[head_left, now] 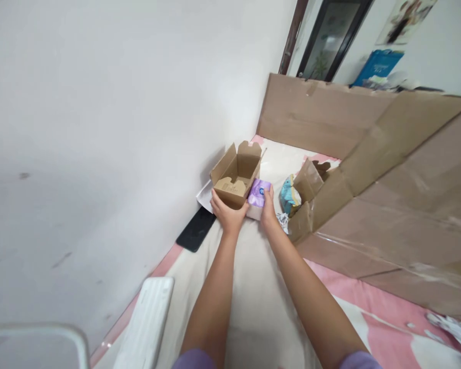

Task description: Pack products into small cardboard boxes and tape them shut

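An open brown cardboard box (236, 174) with raised flaps stands on a pale sheet near the white wall. My left hand (226, 211) grips the box's near edge, fingers wrapped round it. Right beside the box lies a small purple packet (258, 193), and my right hand (269, 207) is closed on it, holding it against the box's right side.
A teal packet (289, 196) and another opened cardboard box (311, 179) lie to the right. Tall taped cardboard panels (388, 195) wall off the right side. A black flat object (196, 229) sits by the wall, and a white slab (148, 318) lies at lower left.
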`<state>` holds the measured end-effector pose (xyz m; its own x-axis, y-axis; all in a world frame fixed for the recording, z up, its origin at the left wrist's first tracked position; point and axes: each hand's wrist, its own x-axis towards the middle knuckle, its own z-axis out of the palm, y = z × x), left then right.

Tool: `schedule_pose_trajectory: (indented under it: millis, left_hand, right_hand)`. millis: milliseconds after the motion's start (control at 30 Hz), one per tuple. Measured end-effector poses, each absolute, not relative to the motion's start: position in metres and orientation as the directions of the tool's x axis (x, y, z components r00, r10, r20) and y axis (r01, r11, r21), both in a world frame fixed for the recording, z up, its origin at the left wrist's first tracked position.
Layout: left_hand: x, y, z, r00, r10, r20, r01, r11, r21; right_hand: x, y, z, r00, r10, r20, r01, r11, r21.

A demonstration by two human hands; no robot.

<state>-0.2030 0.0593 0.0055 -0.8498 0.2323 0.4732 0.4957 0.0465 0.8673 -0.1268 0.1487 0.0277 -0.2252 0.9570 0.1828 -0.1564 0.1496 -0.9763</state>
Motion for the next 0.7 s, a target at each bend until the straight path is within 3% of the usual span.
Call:
schedule_pose_trajectory:
  millis: [100, 233, 367, 533, 700]
  left_hand:
    - [-0.199, 0.054, 0.026, -0.838, 0.208, 0.505, 0.498, -0.088, 0.863]
    - [-0.194, 0.016, 0.083, -0.729, 0.172, 0.662, 0.648, -0.139, 0.749]
    - [-0.161, -0.044, 0.118, -0.711, 0.177, 0.681, 0.647, -0.217, 0.731]
    - [-0.068, -0.132, 0.090, -0.764, 0.294, 0.574, 0.505, -0.282, 0.816]
    - [0.026, -0.221, 0.036, -0.775, 0.494, 0.395, 0.391, -0.118, 0.913]
  right_hand:
    - [-0.111, 0.126, 0.060, -0.210, 0.955, 0.209, -0.085, 0.195, -0.977]
    - [-0.082, 0.060, 0.103, -0.244, 0.929, 0.276, -0.126, 0.252, -0.959]
    - [-0.042, -0.017, 0.130, -0.226, 0.880, 0.417, -0.048, 0.418, -0.907]
    - [0.049, -0.112, 0.111, -0.154, 0.876, 0.457, 0.119, 0.475, -0.872]
    - [0.167, -0.179, 0.046, -0.226, 0.934, 0.277, 0.143, 0.313, -0.939]
